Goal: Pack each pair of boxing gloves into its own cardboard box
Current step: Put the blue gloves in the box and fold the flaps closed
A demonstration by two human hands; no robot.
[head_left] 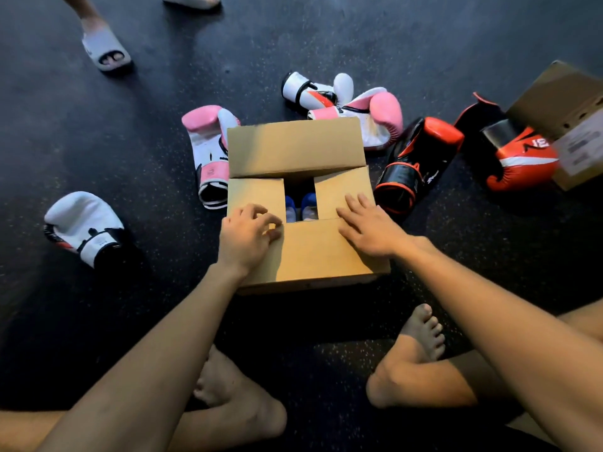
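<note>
Nearest the camera, the person's bare feet (421, 337) are crossed on the dark speckled floor (98, 141), and both forearms reach forward to a cardboard box (303, 256) just beyond them.

The left hand (249, 234) sits at the left corner of the box's near flap with its fingers bent and their tips on the cardboard. Whether this grip pinches the flap's edge or only presses it cannot be told. The right hand (368, 223) lies flat across the near flap and the right side flap, its grip spread with straight fingers pressing down.

The 2 side flaps are folded in, and the far flap (293, 148) is tilted up. Through the gap between them, a pair of blue and white gloves (301, 207) shows inside the box.

To the left, well apart, lies a white glove (85, 226) with black trim. A pink and white glove (208, 151) touches the box's left side, and a second pink and white glove (378, 115) lies just behind the box, against another white glove (310, 89).

To the right, a red and black glove (417, 158) lies beside the box. Another red and black glove (515, 154) lies farther right, against a second cardboard box (567, 119).

Farthest off, another person's foot in a white slide sandal (106, 48) stands on the floor.
</note>
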